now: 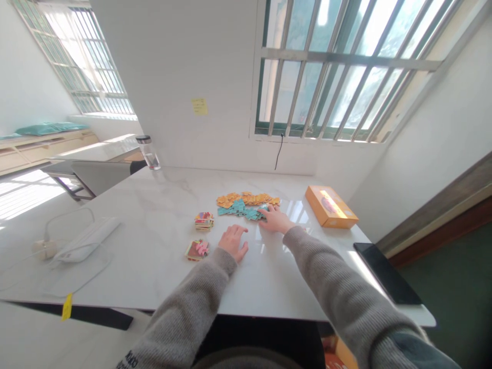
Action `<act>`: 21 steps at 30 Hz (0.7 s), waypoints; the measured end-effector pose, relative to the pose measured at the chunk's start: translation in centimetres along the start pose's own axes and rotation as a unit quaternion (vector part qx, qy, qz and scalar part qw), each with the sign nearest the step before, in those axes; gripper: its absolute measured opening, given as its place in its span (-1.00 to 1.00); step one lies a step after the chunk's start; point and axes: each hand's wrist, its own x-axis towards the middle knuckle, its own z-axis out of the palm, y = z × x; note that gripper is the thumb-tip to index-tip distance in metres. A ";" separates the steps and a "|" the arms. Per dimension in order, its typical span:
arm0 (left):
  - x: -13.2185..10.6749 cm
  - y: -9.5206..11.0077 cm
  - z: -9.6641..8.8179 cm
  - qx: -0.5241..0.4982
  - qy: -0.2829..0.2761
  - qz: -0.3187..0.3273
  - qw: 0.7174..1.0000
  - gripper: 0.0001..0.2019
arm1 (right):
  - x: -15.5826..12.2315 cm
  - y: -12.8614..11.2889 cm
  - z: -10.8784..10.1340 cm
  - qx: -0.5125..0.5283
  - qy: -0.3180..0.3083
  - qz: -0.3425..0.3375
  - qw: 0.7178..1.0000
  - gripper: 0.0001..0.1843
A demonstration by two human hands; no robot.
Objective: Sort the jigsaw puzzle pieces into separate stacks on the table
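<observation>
Sleeved forearms stretched forward; left fingers loosely spread, right fingers at teal pieces, pinch unclear.

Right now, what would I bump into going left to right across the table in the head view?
White strip, bottle, two small stacks, left hand, right hand, orange box, black slab.

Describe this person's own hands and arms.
The left hand and right hand wear no gloves. The left sleeve and right sleeve are grey-brown ribbed knit reaching the wrists. Dark lettering marks the left one near the picture's bottom edge; a dark blue-grey area shows higher up the right.
</observation>
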 end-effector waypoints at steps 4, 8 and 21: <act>-0.2 -0.4 0.8 0.007 0.013 -0.028 1.000 -0.32 | -2.9 -0.7 0.2 0.000 0.002 -0.046 0.999 -0.34; -0.2 -0.6 1.6 0.011 -0.006 -0.035 0.999 -0.15 | -5.8 -1.6 0.9 0.011 0.028 -0.091 0.995 -0.40; 0.3 -0.2 0.7 0.033 -0.034 -0.002 0.999 -0.43 | -8.1 -3.1 4.4 0.237 0.130 -0.102 0.957 -0.63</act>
